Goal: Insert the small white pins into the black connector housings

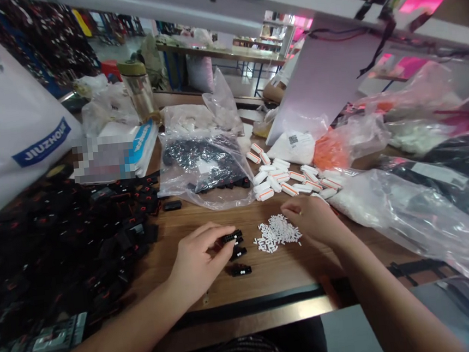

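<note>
My left hand [200,258] pinches a small black connector housing [232,235] between thumb and fingers, just above the wooden bench. Below it on the bench lie two more black housings, one close by the thumb [239,252] and one nearer the front edge [241,270], each with white dots on it. A loose heap of tiny white plugs [278,232] lies to their right. At the heap's right edge is my right hand [312,216], thumb and fingertips drawn together; whatever they may hold is too small to make out.
Black parts [60,251] cover the bench's left side. Behind stands a clear bag of black parts [208,162], beside white and orange pieces [279,177]. Plastic bags [417,198] crowd the right. A white bag [11,119] and a bottle [136,88] stand at the back left.
</note>
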Action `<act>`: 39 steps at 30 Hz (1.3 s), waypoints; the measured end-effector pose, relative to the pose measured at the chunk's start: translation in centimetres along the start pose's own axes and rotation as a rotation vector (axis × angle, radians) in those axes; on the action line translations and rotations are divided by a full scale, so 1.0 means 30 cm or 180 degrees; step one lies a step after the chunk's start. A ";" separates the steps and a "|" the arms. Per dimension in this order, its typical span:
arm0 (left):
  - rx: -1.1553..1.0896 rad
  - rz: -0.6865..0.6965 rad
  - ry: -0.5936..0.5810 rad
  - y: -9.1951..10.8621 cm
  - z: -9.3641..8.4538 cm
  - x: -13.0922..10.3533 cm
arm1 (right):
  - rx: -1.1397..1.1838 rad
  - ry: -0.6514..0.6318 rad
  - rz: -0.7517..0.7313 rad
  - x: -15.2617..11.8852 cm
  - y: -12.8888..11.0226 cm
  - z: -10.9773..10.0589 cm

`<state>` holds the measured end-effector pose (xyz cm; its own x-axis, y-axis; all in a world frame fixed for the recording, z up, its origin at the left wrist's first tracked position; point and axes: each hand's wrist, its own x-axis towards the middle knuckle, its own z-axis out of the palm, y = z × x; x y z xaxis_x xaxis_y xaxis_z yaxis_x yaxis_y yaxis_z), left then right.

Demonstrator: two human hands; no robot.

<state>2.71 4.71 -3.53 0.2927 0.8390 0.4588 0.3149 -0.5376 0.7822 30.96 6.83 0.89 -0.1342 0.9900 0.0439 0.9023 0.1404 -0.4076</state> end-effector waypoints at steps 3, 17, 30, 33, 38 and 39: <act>0.0074 0.0064 0.0010 0.002 -0.004 0.003 | -0.0098 -0.0414 0.0209 -0.002 0.092 -0.016; 0.0065 0.0190 0.0072 0.006 -0.008 0.012 | -0.0399 -0.0464 0.0434 -0.003 0.087 -0.009; 0.0040 0.0205 0.0091 -0.004 -0.006 0.008 | -0.0574 -0.0187 0.0417 -0.068 0.086 0.022; 0.0040 0.0211 0.0079 -0.004 -0.005 0.008 | -0.1062 -0.0089 0.0401 -0.085 0.068 0.033; -0.0047 0.0200 0.0047 -0.010 0.003 0.005 | -0.0527 0.0118 0.0487 -0.075 0.035 0.037; -0.0052 0.0202 0.0036 -0.012 0.005 0.004 | -0.0228 0.0218 0.0353 -0.071 0.009 0.037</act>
<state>2.77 5.00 -3.80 0.3013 0.8042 0.5123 0.2813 -0.5883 0.7581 31.03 4.74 -0.33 -0.0060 0.9978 0.0653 0.9373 0.0284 -0.3474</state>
